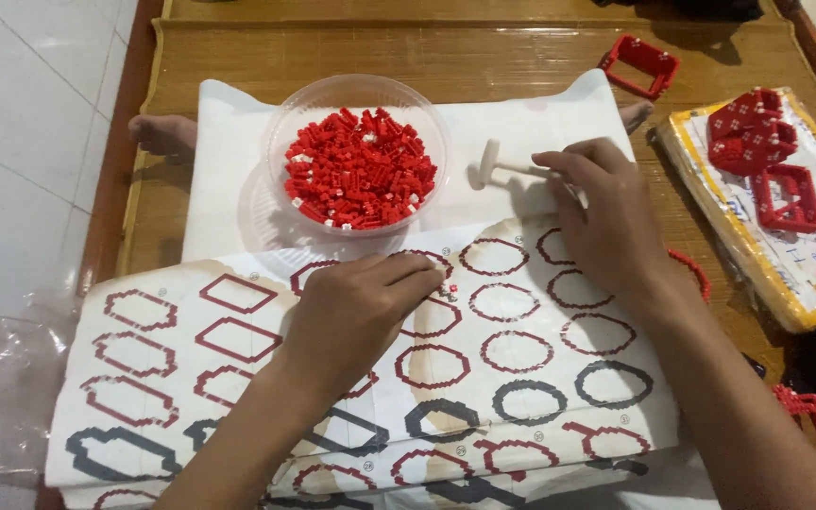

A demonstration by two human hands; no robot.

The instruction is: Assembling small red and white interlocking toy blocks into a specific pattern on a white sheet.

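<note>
Pinching tiny red bricks (448, 289) w/ left hand (356, 312) | right hand (606, 212) on white plastic hammer (507, 168)

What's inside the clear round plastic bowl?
The clear round plastic bowl holds a heap of small red building bricks with a few white ones. Whatever lies beneath the top layer is hidden.

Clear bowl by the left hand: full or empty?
Partly full. The clear bowl stands upright on the white sheet and holds a heap of small red bricks below its rim.
</note>
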